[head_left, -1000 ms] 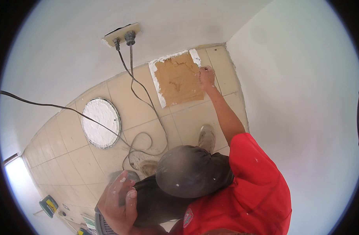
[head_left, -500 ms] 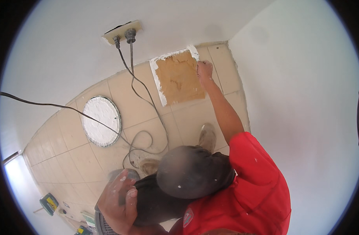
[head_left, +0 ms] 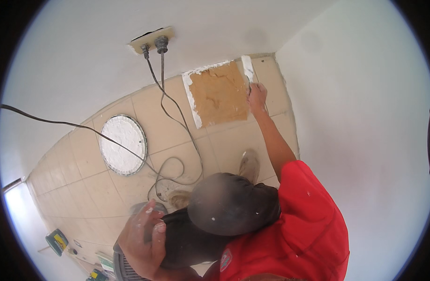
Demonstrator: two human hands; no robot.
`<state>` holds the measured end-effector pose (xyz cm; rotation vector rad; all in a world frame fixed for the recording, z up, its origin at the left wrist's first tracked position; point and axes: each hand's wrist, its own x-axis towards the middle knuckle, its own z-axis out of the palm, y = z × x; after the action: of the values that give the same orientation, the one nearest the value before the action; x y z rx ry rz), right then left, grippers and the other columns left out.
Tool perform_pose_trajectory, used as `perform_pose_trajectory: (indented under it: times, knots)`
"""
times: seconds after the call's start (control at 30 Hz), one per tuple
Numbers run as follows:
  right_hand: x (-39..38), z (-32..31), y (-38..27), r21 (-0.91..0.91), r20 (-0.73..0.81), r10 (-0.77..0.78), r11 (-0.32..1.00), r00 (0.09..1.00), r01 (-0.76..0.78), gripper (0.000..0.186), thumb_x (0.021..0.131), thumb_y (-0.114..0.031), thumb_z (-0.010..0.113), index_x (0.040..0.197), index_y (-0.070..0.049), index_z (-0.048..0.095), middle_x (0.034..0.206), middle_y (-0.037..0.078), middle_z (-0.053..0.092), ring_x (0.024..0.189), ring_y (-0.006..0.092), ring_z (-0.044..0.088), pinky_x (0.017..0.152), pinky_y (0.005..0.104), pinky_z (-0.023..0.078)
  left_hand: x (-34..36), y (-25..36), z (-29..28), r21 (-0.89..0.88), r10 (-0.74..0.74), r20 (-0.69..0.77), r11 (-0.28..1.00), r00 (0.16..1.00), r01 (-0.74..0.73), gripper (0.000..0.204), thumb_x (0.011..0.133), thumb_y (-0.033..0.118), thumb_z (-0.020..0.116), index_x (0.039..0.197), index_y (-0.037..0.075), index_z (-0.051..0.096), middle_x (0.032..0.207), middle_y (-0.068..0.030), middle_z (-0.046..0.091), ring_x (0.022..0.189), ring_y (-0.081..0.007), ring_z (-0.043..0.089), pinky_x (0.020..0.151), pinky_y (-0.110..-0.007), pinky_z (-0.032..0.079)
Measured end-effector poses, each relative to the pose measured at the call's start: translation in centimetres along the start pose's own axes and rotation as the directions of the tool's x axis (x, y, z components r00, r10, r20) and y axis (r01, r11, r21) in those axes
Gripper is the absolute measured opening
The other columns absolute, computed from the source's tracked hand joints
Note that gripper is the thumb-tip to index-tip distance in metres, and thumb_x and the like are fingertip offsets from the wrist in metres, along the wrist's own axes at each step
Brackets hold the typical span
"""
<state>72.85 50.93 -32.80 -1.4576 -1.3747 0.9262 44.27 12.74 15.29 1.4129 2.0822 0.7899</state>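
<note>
My right hand (head_left: 257, 97) is closed round a paintbrush (head_left: 247, 69) whose working end is thick with white. The brush is over the floor tiles, just right of a brown cardboard sheet (head_left: 219, 96) and close to the wall's foot. White smears run along the sheet's left and far edges. At the lower left, my left hand (head_left: 142, 243) is raised beside my knee, fingers loosely bent and apart, with nothing visible in it. White specks mark its fingers. A round tub (head_left: 123, 145), white on top, stands on the tiles at the left.
Two plugs sit in a wall socket plate (head_left: 151, 40). Their dark cables (head_left: 177, 119) loop across the floor near my shoes (head_left: 249, 166), and one crosses the tub. A white wall (head_left: 365, 140) rises on the right. Green-and-yellow packages (head_left: 58, 242) lie lower left.
My right hand has drawn the brush rightward and slightly nearer, off the cardboard's far right corner onto the tiles beside it. The left hand has hardly moved.
</note>
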Motion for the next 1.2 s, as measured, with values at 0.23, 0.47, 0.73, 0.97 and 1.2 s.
perform_pose_trajectory:
  times: [0.23, 0.47, 0.73, 0.97, 1.2]
  knots:
    - [-7.7, -1.0, -2.2, -0.607, -0.107, 0.085, 0.783, 0.991, -0.133, 0.038, 0.088, -0.036, 0.074, 0.09, -0.003, 0.057, 0.073, 0.015, 0.066, 0.071, 0.0376, 0.067, 0.068, 0.0475, 0.052, -0.8, 0.0, -0.2, 0.01, 0.01, -0.017, 1.0, 1.0, -0.01, 0.034, 0.091, 0.004, 0.064, 0.125, -0.003, 0.066, 0.092, -0.0169, 0.072, 0.077, -0.0206, 0.071, 0.073, -0.032, 0.056]
    - [-6.6, 0.3, -4.0, -0.613, -0.156, 0.108, 0.768, 0.982, -0.183, 0.043, 0.083, -0.038, 0.076, 0.098, -0.002, 0.059, 0.089, 0.019, 0.07, 0.086, 0.0408, 0.069, 0.078, 0.0536, 0.053, -0.9, -0.6, -0.5, 0.031, 0.037, 0.013, 0.999, 0.999, -0.037, 0.034, 0.093, 0.007, 0.064, 0.125, -0.002, 0.067, 0.09, -0.0149, 0.072, 0.076, -0.0192, 0.07, 0.072, -0.031, 0.056]
    - [-4.3, 0.5, -6.5, -0.607, -0.155, 0.28, 0.729, 0.947, -0.315, 0.041, 0.083, -0.024, 0.068, 0.114, 0.001, 0.056, 0.107, 0.027, 0.068, 0.102, 0.047, 0.067, 0.088, 0.056, 0.053, -2.0, -0.1, -0.5, 0.0, -0.019, -0.049, 1.0, 0.999, 0.019, 0.034, 0.091, 0.005, 0.066, 0.125, -0.002, 0.067, 0.089, -0.0144, 0.072, 0.075, -0.0188, 0.07, 0.072, -0.031, 0.055]
    - [-4.4, 1.1, -3.5, -0.612, -0.17, 0.348, 0.696, 0.922, -0.376, 0.039, 0.086, -0.022, 0.067, 0.114, 0.002, 0.055, 0.106, 0.029, 0.068, 0.1, 0.048, 0.067, 0.087, 0.0558, 0.054, 0.3, -0.7, 0.6, 0.021, -0.037, -0.026, 0.999, 0.999, 0.038, 0.035, 0.09, 0.003, 0.066, 0.124, -0.002, 0.067, 0.09, -0.0149, 0.073, 0.075, -0.0199, 0.071, 0.073, -0.031, 0.056]
    - [-0.8, 4.3, 4.1, -0.696, -0.193, 0.265, 0.642, 0.945, -0.322, 0.023, 0.087, -0.018, 0.063, 0.104, -0.004, 0.057, 0.094, 0.022, 0.071, 0.09, 0.0453, 0.071, 0.079, 0.0529, 0.057, 4.9, -0.6, 4.0, 0.109, -0.12, -0.04, 0.986, 0.992, 0.124, 0.034, 0.09, 0.003, 0.066, 0.124, -0.002, 0.067, 0.09, -0.0154, 0.072, 0.074, -0.0199, 0.071, 0.072, -0.031, 0.056]
